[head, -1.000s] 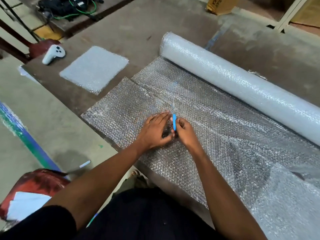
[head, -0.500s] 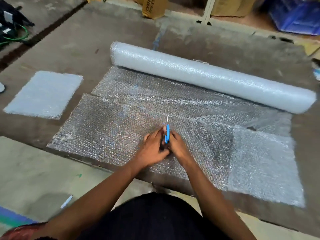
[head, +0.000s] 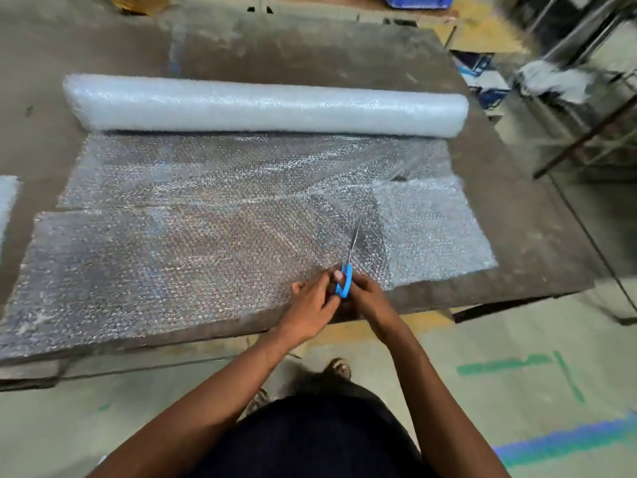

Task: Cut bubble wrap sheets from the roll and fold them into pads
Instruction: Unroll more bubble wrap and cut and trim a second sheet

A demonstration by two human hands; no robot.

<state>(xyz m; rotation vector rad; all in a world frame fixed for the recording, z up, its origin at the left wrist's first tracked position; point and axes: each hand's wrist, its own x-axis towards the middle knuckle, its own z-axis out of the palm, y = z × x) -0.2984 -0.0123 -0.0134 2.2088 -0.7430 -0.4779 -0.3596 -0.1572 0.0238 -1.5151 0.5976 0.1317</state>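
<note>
Cutting clear, bubbly wrap sheet on the surface.
One roll, one blue scissors; left hand and right hand both grip it.

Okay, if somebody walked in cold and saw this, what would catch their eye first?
Probably the long bubble wrap roll lying across the far side of the table, its sheet spread toward the person. Then the blue-handled scissors at the near edge, with both hands gathered round the handles.

1 roll, 1 scissors, 2 hands, 1 folded pad
</note>
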